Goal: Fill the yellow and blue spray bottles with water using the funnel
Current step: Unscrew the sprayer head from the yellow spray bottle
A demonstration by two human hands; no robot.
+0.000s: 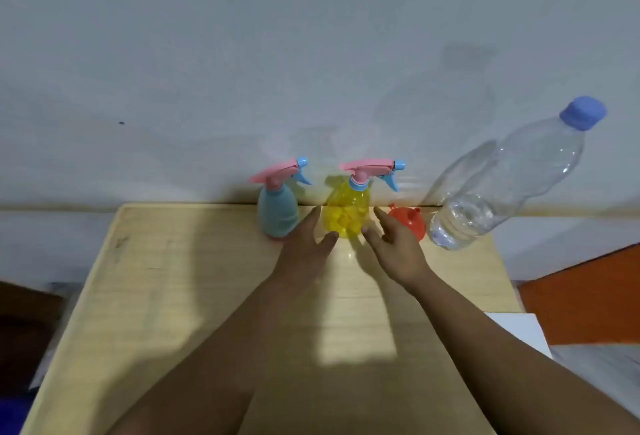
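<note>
A yellow spray bottle (346, 214) with a pink and blue trigger head stands at the far edge of the wooden table (207, 296). Left of it stands a blue spray bottle (278, 214) with the same kind of head. An orange funnel (408, 221) lies upside down to the right of the yellow bottle. A clear water bottle (502, 181) with a blue cap stands at the far right, partly full. My left hand (304, 254) and my right hand (398, 247) reach with straight fingers to either side of the yellow bottle, close to it, holding nothing.
A grey wall rises directly behind the table's far edge. An orange surface (581, 299) and a white sheet (519, 330) lie to the right of the table. Dark objects sit on the floor at the left.
</note>
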